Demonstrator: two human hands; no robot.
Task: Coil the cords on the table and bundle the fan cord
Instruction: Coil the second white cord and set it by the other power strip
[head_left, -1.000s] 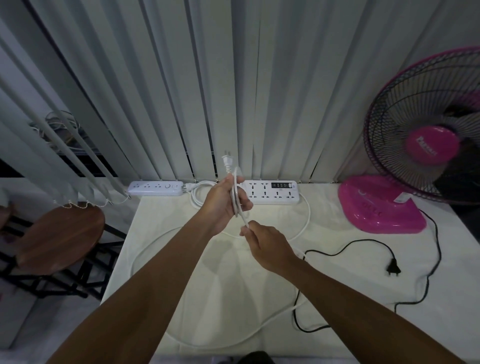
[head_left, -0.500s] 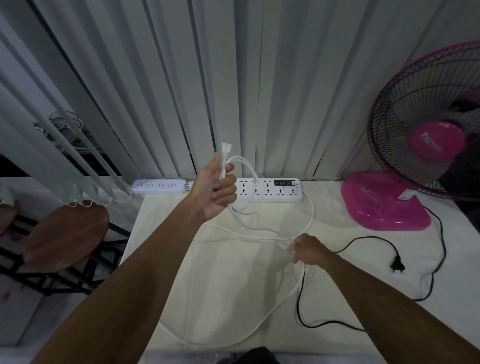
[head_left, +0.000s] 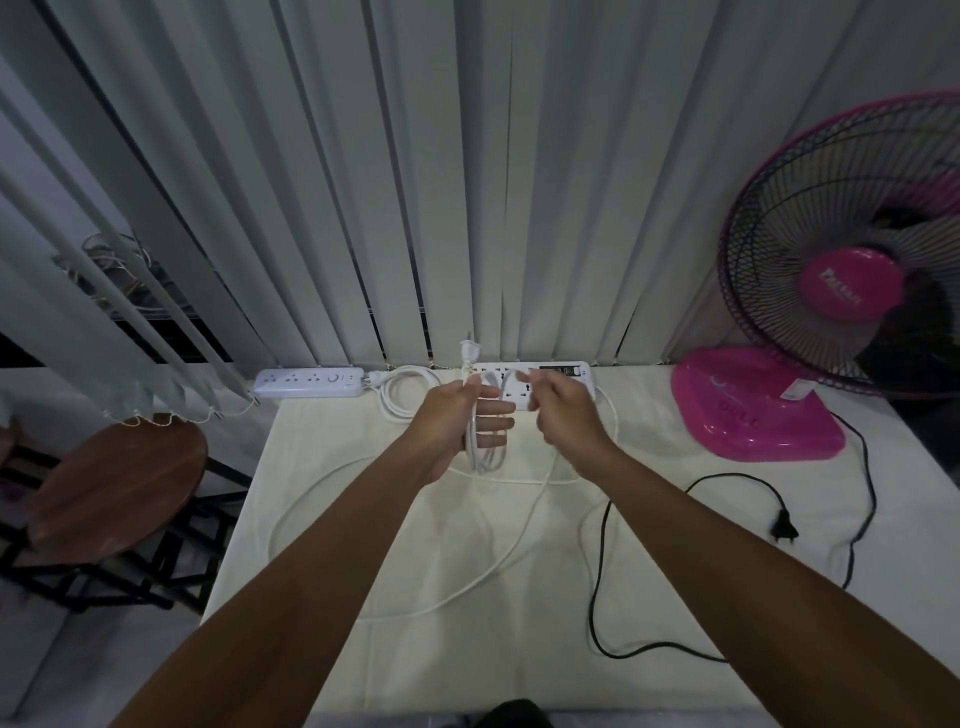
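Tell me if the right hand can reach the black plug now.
Probably yes: the black plug lies uncovered on the table, right of the right hand, which pinches the white cord and must let go first.

Pale grey vertical blinds (head_left: 467, 182) cover the far wall in dim light. A table (head_left: 415, 649) with a white cloth stands before them. At left, a round wooden stool (head_left: 114, 488) stands on a grey floor (head_left: 41, 665).

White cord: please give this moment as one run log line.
left hand: holds white cord coil, plug up | right hand: pinches cord loop | fan cord: loose on table
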